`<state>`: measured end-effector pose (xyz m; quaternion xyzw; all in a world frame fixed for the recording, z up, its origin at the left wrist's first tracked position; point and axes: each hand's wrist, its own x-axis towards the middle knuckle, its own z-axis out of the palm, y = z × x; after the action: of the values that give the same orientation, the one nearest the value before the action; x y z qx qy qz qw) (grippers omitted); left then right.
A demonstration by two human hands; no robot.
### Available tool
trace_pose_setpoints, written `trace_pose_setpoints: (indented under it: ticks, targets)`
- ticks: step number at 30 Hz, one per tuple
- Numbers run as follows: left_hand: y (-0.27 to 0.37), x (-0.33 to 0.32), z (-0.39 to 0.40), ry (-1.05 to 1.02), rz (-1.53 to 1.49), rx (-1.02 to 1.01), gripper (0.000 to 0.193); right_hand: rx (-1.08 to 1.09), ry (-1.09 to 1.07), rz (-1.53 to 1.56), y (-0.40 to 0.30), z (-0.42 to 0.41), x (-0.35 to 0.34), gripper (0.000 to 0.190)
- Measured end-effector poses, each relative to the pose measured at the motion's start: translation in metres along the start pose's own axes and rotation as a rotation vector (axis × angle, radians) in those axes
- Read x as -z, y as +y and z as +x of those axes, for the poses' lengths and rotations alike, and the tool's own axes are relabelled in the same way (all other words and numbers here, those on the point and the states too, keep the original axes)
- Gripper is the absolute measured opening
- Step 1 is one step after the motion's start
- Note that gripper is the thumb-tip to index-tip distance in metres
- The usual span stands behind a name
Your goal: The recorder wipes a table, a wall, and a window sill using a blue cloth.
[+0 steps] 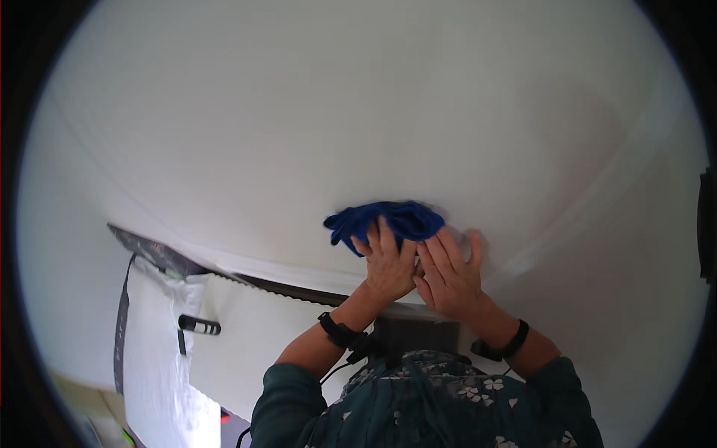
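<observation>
A crumpled blue cloth (386,215) lies pressed against a broad off-white surface (336,123). My left hand (386,271) is on the cloth, its fingers reaching in among the folds. Beside it, my right hand (454,280) is held flat with the fingers spread. Its fingertips meet the cloth's lower right edge, while the little finger stands out to the side. The two hands are close together at the thumbs. Each wrist wears a black strap (339,331).
At lower left, a white sheet-like covering (157,319) has a dark strip along its edge. A black handle-like object (199,325) sits by a pale panel (252,330). A dark gap (291,289) runs below the off-white surface. Black cable (336,371) hangs near my left forearm.
</observation>
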<state>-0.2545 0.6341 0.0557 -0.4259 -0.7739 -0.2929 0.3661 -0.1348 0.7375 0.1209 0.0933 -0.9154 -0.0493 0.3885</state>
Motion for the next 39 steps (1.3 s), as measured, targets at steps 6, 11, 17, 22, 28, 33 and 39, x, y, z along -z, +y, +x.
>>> trace_pose_setpoints:
  ticks: [6,11,17,22,28,33,39]
  targets:
    - [0.003,-0.038,-0.071,-0.279,0.016,-0.183,0.042,-0.046,-0.137,-0.008,-0.001,-0.086,-0.040,0.034]
    - [0.002,-0.035,-0.079,-0.268,0.030,-0.377,0.031,-0.103,-0.286,-0.076,-0.007,-0.114,-0.037,0.036]
    - [0.053,0.007,0.035,-0.091,-0.015,-0.358,0.046,-0.357,-0.039,-0.116,0.005,-0.052,0.015,0.044]
    - [0.062,0.004,0.039,-0.167,-0.031,-0.443,0.046,-0.373,0.001,-0.049,0.011,-0.075,0.005,0.055]
    - [0.026,-0.040,-0.056,-0.476,-0.065,-0.548,0.035,-0.313,-0.348,0.017,-0.008,-0.155,-0.032,0.056]
    - [0.059,-0.016,0.011,-0.346,-0.088,-0.510,0.043,-0.448,-0.103,-0.040,-0.002,-0.106,-0.002,0.058]
    - [0.100,0.020,0.099,0.017,-0.055,-0.447,0.048,-0.431,0.284,-0.124,0.036,-0.034,0.038,0.054]
